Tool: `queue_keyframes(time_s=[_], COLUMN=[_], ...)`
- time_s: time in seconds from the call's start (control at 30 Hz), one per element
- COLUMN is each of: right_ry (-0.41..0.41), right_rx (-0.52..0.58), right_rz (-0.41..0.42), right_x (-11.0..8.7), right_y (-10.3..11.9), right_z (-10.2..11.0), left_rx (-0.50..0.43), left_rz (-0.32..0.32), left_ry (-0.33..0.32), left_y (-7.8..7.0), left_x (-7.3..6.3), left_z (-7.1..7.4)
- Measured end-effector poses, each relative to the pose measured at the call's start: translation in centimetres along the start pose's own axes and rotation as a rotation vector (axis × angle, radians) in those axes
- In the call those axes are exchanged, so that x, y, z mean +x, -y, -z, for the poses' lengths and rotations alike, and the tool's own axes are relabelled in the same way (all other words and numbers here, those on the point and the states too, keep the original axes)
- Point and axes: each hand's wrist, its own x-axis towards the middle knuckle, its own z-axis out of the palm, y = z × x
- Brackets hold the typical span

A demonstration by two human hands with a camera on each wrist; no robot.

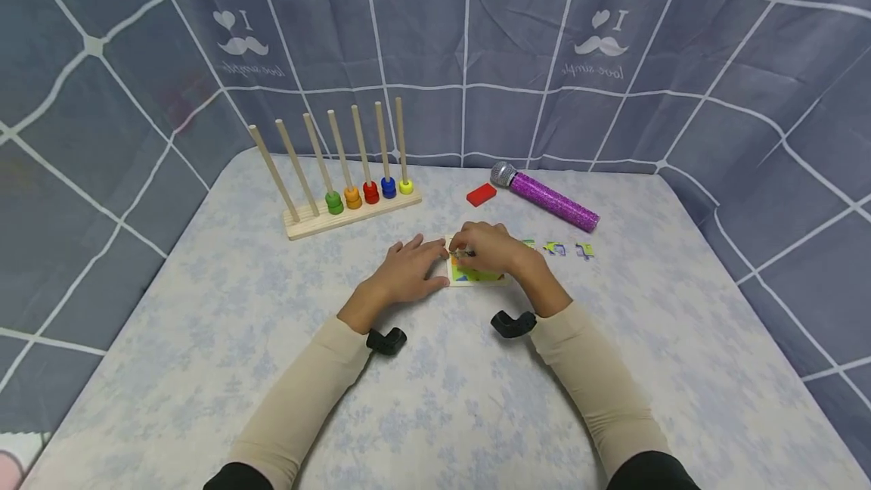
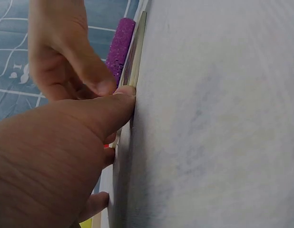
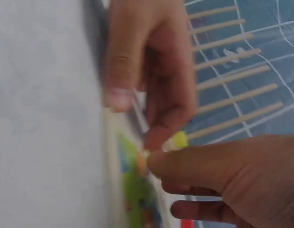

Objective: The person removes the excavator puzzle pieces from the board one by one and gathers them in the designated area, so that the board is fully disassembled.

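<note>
A small wooden-framed puzzle board [image 1: 476, 283] with a bright green and yellow picture lies on the table between my hands. Flat at its left side is my left hand [image 1: 411, 271], fingers spread, with thumb and fingertips touching the frame. My right hand [image 1: 490, 246] is over the board and pinches a small dark puzzle piece [image 1: 464, 252] between thumb and fingers, close above the picture. The right hand covers much of the board's upper part. In the right wrist view, blurred, the fingertips of both hands meet near the board's edge [image 3: 113, 166].
Loose puzzle pieces [image 1: 584, 250] lie to the right of the board. Beyond it are a red block [image 1: 481, 194] and a glittery purple microphone [image 1: 554, 201]. A wooden peg stand [image 1: 354, 215] with coloured rings stands back left. A grey curtain [image 1: 429, 44] encloses the table.
</note>
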Motion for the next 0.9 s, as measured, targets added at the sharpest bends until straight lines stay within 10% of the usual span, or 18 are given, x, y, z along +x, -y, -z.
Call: queue_keyframes(time_s=[0.17,0.9], right_ry=[0.006,-0.036], right_rx=[-0.099,0.121], right_rz=[-0.092,-0.022], right_x=[0.0,0.1], right_y=[0.2,-0.9], right_z=[-0.6,-1.3], left_rx=[0.005,0.01], left_rz=[0.014,0.004], left_ry=[-0.013,-0.032], left_y=[-0.4,0.2], left_x=[0.1,0.1], left_z=[0.1,-0.5])
